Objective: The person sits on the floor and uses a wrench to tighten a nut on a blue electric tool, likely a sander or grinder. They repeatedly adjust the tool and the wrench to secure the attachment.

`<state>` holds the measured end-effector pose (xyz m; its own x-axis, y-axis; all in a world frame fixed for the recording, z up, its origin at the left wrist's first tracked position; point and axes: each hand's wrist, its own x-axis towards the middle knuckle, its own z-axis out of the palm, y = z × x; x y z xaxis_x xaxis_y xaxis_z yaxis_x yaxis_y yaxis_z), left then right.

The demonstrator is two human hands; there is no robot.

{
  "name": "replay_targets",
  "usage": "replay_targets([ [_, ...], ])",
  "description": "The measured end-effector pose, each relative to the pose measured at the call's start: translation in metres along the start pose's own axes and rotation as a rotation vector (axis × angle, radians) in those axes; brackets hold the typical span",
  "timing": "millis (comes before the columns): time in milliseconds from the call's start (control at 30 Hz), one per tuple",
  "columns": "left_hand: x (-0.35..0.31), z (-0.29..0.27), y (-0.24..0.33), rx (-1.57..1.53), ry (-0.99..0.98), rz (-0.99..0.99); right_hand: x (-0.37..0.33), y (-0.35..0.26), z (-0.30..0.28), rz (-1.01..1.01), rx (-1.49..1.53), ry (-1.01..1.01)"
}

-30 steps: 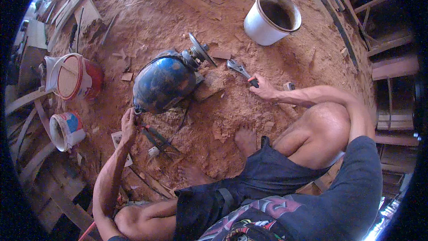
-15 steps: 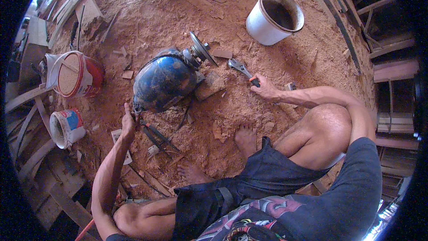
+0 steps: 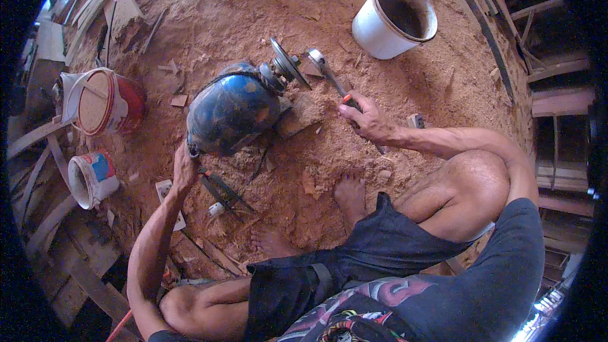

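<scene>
Motor [image 3: 233, 111], blue and pretty grubby, is sitting on the sawdusty floor [image 3: 316, 168], with a metal disc [image 3: 286, 63] on its shaft facing right. Right hand [image 3: 370, 119] is gripping an adjustable wrench [image 3: 334, 78], its head hovering just beside the disc; can't tell if they're touching. Left hand [image 3: 185, 163] is resting at the motor's back end, fingers mostly hidden, so no idea if they're gripping. IMO it's worth seating the wrench squarely and bracing the motor so it isn't rolling. Pliers [image 3: 218, 187] are lying near the left hand; a white bucket [image 3: 380, 28] is standing farther off.
</scene>
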<state>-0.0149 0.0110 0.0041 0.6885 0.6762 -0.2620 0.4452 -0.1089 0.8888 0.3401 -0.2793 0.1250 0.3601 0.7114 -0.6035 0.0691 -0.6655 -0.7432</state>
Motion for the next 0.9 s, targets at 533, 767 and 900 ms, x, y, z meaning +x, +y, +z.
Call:
replay_targets([
  [533, 0.002, -0.013, 0.023, 0.187, -0.065, -0.115, -0.001, -0.019, 0.02, -0.134, -0.176, 0.069],
  [767, 0.017, -0.013, -0.011, -0.028, -0.149, -0.233, 0.004, -0.018, 0.016, -0.139, -0.202, 0.087],
  [900, 0.019, -0.028, -0.008, 0.033, -0.333, -0.151, 0.01, -0.019, 0.017, -0.19, -0.143, 0.071],
])
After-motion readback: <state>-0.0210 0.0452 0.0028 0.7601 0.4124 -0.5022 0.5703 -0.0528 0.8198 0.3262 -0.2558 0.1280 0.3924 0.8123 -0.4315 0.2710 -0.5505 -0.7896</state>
